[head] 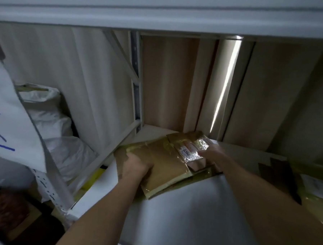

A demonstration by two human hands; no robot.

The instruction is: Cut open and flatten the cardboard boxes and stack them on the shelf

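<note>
The flattened box (166, 163) lies on the shelf (180, 213), taped and labelled. The left hand (136, 167) curls its grip round the near-left edge; the right hand (209, 153) presses its far end, fingers hidden. Slide it back square, keeping it flat.

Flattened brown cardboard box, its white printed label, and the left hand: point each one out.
Flattened brown cardboard box (164, 160): head view, on its bare top panel.
White printed label (185, 151): head view, on the printed number.
Left hand (137, 166): head view, on the back of the hand.
</note>
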